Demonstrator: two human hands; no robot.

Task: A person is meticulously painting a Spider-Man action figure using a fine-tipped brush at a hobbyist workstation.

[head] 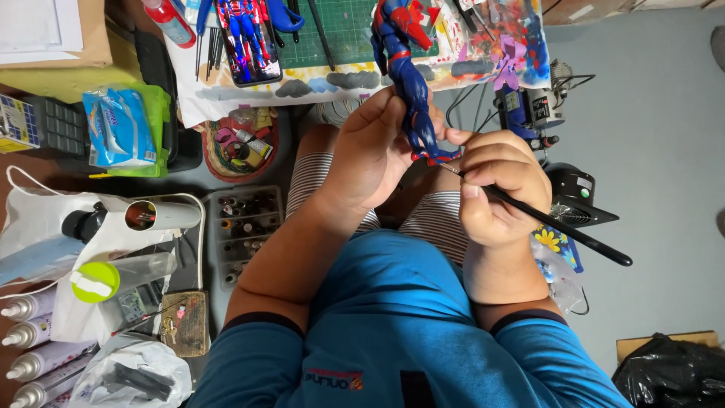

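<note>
Right now we are holding a blue and red action figure point(408, 72) in our left hand point(374, 151), fingers wrapped around its legs so that the foot end is turning toward our right hand point(498, 185), which is pinching a thin black-handled brush point(555, 223) like a pencil, with its tip touching the red part at the figure's foot. We are keeping both hands close together above our lap, probably so the figure is staying steady while the brush is working on a small spot; the handle is sticking out past the right wrist. Just beyond the hands, a green cutting mat point(340, 30) is lying on a paint-stained sheet, and a phone point(249, 41) beyond the left hand is showing a picture of a similar figure, apparently as a reference. Further out to the left of the left hand, a soft blue and white packet point(117, 125), pillow-shaped with printing, is resting on a green tray point(155, 113), and a small box with a blue and yellow face point(16, 121) is lying further left. Below that, near our left elbow, white spray cans point(30, 332) with nozzle caps are lying in a row beside a clear bottle with a lime-green cap point(106, 279) and a white plastic bag point(45, 219). A clear compartment box point(245, 227) of small bottles is sitting just beside the left forearm, and a black bag point(668, 370) is lying well away by the right elbow.
</note>
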